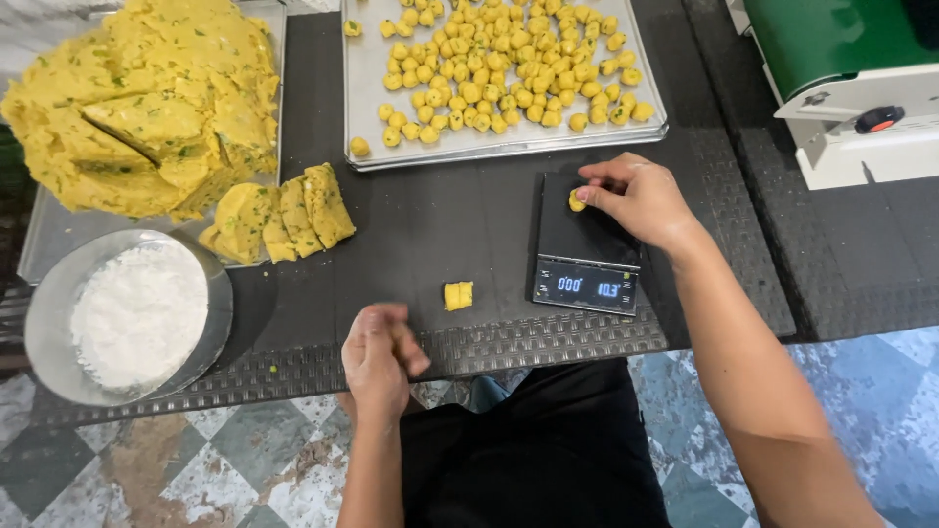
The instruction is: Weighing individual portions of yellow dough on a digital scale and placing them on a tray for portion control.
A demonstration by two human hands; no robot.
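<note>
Weighing seemed underway: right hand (636, 198) pinched a dough piece (577, 200) over the scale (585, 244) at centre right, left hand (380, 357) curled loosely, apparently empty.

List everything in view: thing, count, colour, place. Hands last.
dough mass: one, yellow flecked green, far left
dough slices: several, yellow, beside the mass
flour bowl: one, metal, white powder, near left
baking tray: one, metal, far centre
dough balls: many, yellow, on tray
dough chunk: one, yellow, on the mat
scale: one, black, centre right
machine: one, green and white, far right
left hand: loosely closed, near edge
right hand: pinching a dough piece over the scale
</note>
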